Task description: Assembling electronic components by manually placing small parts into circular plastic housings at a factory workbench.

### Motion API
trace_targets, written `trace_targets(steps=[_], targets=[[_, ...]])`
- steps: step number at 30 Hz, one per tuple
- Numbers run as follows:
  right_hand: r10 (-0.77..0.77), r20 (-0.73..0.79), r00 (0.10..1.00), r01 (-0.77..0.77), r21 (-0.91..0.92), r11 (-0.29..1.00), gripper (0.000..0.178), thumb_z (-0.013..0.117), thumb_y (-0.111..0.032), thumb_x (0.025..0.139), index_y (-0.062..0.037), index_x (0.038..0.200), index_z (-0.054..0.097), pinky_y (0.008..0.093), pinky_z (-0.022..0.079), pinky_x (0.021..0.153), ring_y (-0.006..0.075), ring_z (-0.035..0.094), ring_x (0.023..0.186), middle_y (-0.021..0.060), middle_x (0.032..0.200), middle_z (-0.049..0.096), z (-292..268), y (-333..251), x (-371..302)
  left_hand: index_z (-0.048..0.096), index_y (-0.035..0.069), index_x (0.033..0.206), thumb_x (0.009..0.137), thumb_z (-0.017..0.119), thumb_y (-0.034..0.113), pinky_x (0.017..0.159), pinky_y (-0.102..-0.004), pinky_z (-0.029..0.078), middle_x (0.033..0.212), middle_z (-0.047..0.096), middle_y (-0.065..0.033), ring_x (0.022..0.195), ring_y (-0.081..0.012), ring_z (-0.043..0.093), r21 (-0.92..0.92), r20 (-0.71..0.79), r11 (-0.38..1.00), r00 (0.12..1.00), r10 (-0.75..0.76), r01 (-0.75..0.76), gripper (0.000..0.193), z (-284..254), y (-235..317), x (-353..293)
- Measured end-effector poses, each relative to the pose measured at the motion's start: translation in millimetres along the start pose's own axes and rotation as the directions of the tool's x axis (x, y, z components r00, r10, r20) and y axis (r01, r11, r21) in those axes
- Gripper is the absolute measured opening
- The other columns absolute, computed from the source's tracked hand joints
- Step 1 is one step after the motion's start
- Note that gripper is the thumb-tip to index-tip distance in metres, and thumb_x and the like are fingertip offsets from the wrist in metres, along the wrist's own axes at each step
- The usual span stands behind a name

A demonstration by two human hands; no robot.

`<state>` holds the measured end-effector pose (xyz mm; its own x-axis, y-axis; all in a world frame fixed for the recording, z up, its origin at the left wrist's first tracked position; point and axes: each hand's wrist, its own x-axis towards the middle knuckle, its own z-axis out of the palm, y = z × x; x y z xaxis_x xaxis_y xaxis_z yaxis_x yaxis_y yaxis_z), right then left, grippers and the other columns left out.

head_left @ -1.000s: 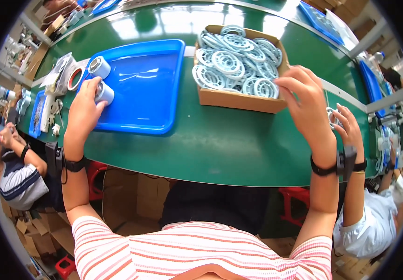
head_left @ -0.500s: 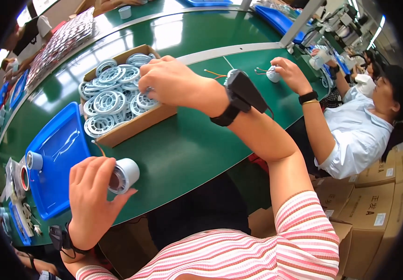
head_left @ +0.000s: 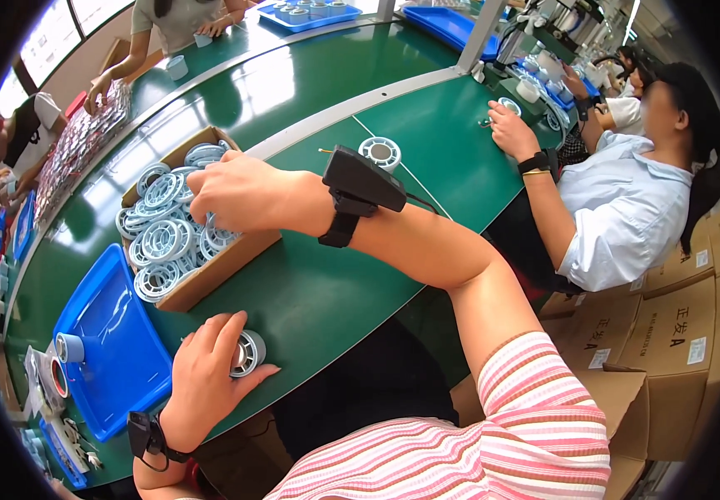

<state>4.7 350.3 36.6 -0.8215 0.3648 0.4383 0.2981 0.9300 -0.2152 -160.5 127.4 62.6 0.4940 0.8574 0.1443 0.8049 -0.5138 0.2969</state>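
Note:
My left hand [head_left: 210, 367] is closed around a light blue cylindrical housing [head_left: 251, 357] at the table's near edge; its ringed, open end shows beside my thumb. My right hand [head_left: 247, 193] is over the right side of a cardboard box [head_left: 210, 283] heaped with light blue spoked plastic rings [head_left: 160, 242]. Its fingers are curled down among the rings, and whatever lies between the fingertips is hidden. A similar round housing [head_left: 381, 153] with a spoked ring face stands on the green table beyond my right wrist, a short wire near it.
A blue tray [head_left: 118, 404] left of the box holds one light blue housing [head_left: 69, 347]. At the right sits a co-worker, whose hand [head_left: 514, 133] is by another round part [head_left: 509, 106]. A metal rail [head_left: 318, 125] crosses the table. Cartons [head_left: 668, 333] are stacked behind at right.
The view has shifted. The housing in my left hand has turned so its ringed end faces up more. My right hand stays at the box, its fingers curled lower among the rings.

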Motion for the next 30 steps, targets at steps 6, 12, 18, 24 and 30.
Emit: trace_targets(steps=[6,12,18,24,30], targets=[[-0.007,0.072,0.997,0.009,-0.030,1.000,0.006,0.074,-0.014,0.081,-0.0192,0.084,0.076,0.0423,0.045,0.092,0.0236,0.064,0.104,0.0009,0.101,0.064,-5,3,4,0.060,0.001,0.129,0.073,0.092,0.032,0.069,-0.0368,0.053,0.113,0.063,-0.0128,0.077,-0.0256,0.064,-0.105,0.054,0.994,0.998,-0.026,0.032,0.072,-4,-5,2],[-0.023,0.047,0.999,0.023,-0.005,1.000,0.006,0.077,-0.015,0.080,-0.0192,0.083,0.077,0.0426,0.045,0.094,0.0227,0.062,0.107,0.0017,0.101,0.064,-1,2,3,0.060,0.002,0.128,0.072,0.093,0.031,0.063,-0.0351,0.053,0.110,0.063,-0.0125,0.068,-0.0232,0.062,-0.180,0.058,0.983,0.998,-0.019,0.029,0.071,1,-14,4],[-0.020,0.058,0.998,0.020,-0.011,1.000,0.010,0.079,-0.016,0.079,-0.0174,0.088,0.075,0.0448,0.046,0.093,0.0246,0.063,0.107,0.0032,0.101,0.065,3,-7,8,0.060,0.002,0.127,0.072,0.093,0.029,0.064,-0.0353,0.053,0.109,0.064,-0.0127,0.069,-0.0246,0.063,-0.175,0.056,0.983,0.998,-0.039,0.049,0.070,4,-13,-2],[0.017,-0.100,0.995,-0.001,0.157,0.988,0.017,0.076,-0.014,0.082,-0.0123,0.098,0.072,0.0460,0.052,0.084,0.0318,0.067,0.098,0.0093,0.102,0.066,-10,-7,4,0.059,0.004,0.130,0.073,0.093,0.027,0.067,-0.0366,0.055,0.111,0.063,-0.0144,0.078,-0.0283,0.066,-0.247,0.090,0.963,0.992,-0.085,0.105,0.070,-1,-15,-6],[0.293,-0.310,0.904,-0.210,0.273,0.939,0.019,0.078,-0.007,0.082,-0.0039,0.098,0.067,0.0401,0.053,0.073,0.0296,0.067,0.084,0.0105,0.092,0.067,-52,-81,-45,0.053,0.007,0.139,0.079,0.089,0.019,0.074,-0.0349,0.059,0.124,0.059,-0.0154,0.096,-0.0291,0.070,-0.526,0.162,0.823,0.975,-0.149,0.213,0.071,3,-20,-30]])
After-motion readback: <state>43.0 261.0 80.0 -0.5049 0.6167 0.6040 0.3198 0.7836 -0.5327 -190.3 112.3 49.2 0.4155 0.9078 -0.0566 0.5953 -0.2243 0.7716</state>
